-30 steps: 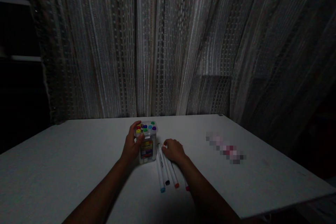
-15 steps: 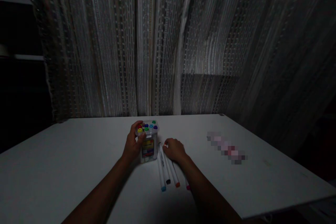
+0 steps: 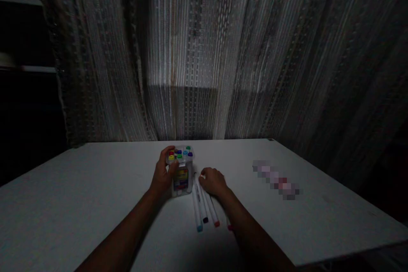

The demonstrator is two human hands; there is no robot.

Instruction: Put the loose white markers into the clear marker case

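A clear plastic marker box (image 3: 181, 174) stands upright on a white table (image 3: 79, 195), with several coloured marker caps showing at its top. My left hand (image 3: 163, 176) is wrapped round its left side. Just right of the box, my right hand (image 3: 213, 182) rests knuckles-up with curled fingers on the upper ends of several white markers (image 3: 204, 206) lying side by side. Their blue, black and orange caps point toward me. A pink cap (image 3: 228, 227) peeks out beside my right forearm. Whether the right hand grips a marker is unclear.
A blurred-out flat item (image 3: 276, 179) lies on the table to the right. A pale patterned curtain (image 3: 204, 59) hangs right behind the table's far edge. Dark shelving (image 3: 22, 68) is at the left. The table's right corner (image 3: 395, 238) is close by.
Both hands, the box and the markers stay nearly where they were. The curtain behind has shifted and its folds have changed shape.
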